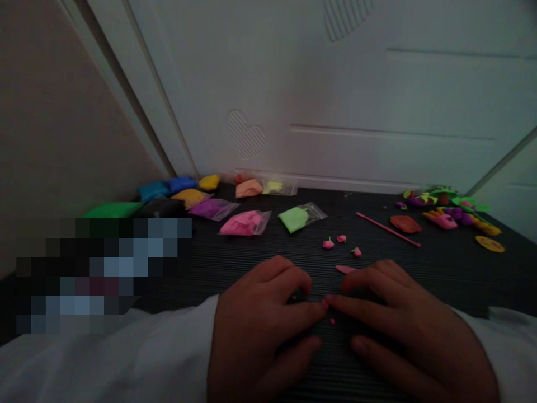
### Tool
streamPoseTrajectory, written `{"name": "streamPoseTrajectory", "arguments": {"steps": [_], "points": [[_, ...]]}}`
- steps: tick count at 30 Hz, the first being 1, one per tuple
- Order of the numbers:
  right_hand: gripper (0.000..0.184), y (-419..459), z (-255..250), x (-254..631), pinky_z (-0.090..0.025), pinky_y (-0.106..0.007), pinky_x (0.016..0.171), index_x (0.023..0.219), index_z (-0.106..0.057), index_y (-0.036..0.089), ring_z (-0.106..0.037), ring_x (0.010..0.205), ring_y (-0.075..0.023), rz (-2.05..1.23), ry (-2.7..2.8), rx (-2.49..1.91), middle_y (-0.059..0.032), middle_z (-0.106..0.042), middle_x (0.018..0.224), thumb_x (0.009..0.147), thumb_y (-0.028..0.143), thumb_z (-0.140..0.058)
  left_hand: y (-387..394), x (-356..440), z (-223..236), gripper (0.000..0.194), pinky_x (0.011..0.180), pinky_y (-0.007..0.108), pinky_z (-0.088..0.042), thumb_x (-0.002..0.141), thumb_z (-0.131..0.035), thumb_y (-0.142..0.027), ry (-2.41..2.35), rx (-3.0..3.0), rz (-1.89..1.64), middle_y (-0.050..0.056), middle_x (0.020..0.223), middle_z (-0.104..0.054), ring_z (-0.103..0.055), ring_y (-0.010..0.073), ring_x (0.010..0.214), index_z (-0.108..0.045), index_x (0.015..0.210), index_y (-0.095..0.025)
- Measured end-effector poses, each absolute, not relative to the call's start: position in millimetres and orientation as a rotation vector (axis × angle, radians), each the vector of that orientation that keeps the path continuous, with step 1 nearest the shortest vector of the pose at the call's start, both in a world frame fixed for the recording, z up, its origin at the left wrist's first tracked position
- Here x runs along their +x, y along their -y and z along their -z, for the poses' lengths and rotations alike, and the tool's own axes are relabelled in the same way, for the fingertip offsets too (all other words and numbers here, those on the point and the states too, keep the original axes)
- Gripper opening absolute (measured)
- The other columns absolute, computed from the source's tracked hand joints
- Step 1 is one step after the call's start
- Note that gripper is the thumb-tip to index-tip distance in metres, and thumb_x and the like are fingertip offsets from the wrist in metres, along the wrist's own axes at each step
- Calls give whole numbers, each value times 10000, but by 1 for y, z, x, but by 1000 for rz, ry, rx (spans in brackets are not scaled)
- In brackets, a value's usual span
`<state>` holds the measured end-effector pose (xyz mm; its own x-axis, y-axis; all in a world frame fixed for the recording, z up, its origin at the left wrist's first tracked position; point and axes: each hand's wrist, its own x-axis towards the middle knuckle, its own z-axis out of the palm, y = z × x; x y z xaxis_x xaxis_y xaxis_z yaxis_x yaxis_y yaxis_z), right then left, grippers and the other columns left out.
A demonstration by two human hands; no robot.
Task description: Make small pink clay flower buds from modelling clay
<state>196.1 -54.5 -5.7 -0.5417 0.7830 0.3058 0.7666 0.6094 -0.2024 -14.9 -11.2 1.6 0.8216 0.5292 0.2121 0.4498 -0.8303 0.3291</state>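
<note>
My left hand (260,319) and my right hand (403,324) rest low on the dark ribbed surface (251,263), fingertips meeting in the middle. Between the index fingertips sits a tiny pink clay bit (325,303), pinched from both sides. Another pink crumb (332,321) lies just below it. A flat pink clay piece (344,269) lies just beyond my right fingers. Three small pink buds with green tips (340,243) sit a little farther out. Both wrists wear white sleeves.
Bags of coloured clay lie at the back left: pink (245,223), light green (298,218), purple (212,209), orange (248,188), yellow (208,182), blue (180,183). A thin pink stick (388,229) lies right of centre. Finished clay shapes (448,210) crowd the back right. A white panelled wall stands behind.
</note>
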Motion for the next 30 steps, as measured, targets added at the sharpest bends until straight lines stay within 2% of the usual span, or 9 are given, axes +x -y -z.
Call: {"name": "streamPoseTrajectory", "arguments": {"steps": [4,9,16,24,30], "points": [[421,55,5,194,-338,-375,766,1152,-523,292,-454,925,-204,-45,2483,-1256,-21,-551,1001,733,294,-565,10,-16,-2,154,758,358,-358,736,-555,-207,-722,2726,-429,25,926,-482,-407,186,880,-559,890,-198],[375,55,6,192,-328,-390,757,1123,-546,313,-459,902,-215,-4,2499,-1312,-29,-560,1001,749,338,-536,10,-17,-2,127,750,349,-351,746,-549,-196,-732,2723,-452,22,915,-484,-407,180,878,-562,872,-193],[388,55,3,189,-307,-414,764,1108,-553,343,-456,899,-224,75,2533,-1326,-10,-573,1037,720,316,-554,11,-16,-2,115,742,343,-354,736,-532,-151,-746,2673,-519,21,898,-495,-412,175,868,-579,839,-171],[392,55,4,192,-322,-410,754,1134,-538,330,-458,896,-222,24,2517,-1287,-27,-552,1061,742,345,-547,10,-16,-2,210,738,350,-371,738,-518,-147,-742,2677,-512,32,905,-501,-412,186,873,-569,938,-185],[388,55,5,197,-359,-384,737,1161,-521,277,-477,910,-216,-38,2480,-1246,-51,-544,1039,773,295,-515,10,-16,-2,143,758,355,-361,752,-509,-150,-728,2684,-511,35,904,-502,-411,184,882,-569,881,-163]]}}
